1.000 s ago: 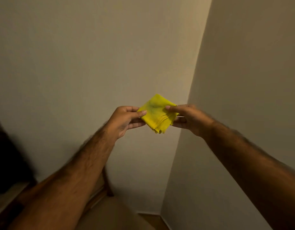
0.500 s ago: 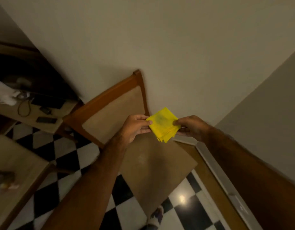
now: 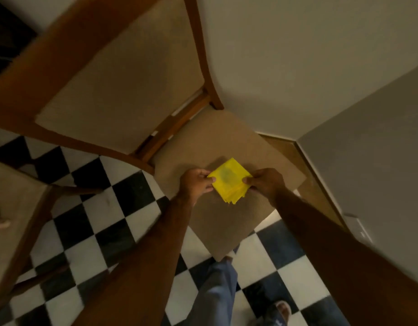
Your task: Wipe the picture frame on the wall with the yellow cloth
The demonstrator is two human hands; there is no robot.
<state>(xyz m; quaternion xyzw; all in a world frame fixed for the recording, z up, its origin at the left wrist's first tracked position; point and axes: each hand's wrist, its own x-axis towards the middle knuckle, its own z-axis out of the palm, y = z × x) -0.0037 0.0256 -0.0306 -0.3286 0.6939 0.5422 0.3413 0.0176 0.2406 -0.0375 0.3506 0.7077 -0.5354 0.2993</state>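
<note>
The yellow cloth (image 3: 229,181) is folded into a small square with a dark smudge on its top face. My left hand (image 3: 195,183) pinches its left corner and my right hand (image 3: 265,183) pinches its right corner. Both hands hold it just above the tan seat of a wooden chair (image 3: 226,222). No picture frame is in view; only bare pale walls show.
The chair's padded backrest (image 3: 123,83) leans toward the upper left, close to the wall corner (image 3: 295,142). Another chair's seat (image 3: 12,208) sits at the left edge. Black-and-white checkered floor (image 3: 104,222) lies below, with my jeans leg (image 3: 218,288) near the seat's front.
My view has swung down from the bare wall corner to the chair and floor. Both hands have kept the folded cloth between them and lowered it over the chair seat.
</note>
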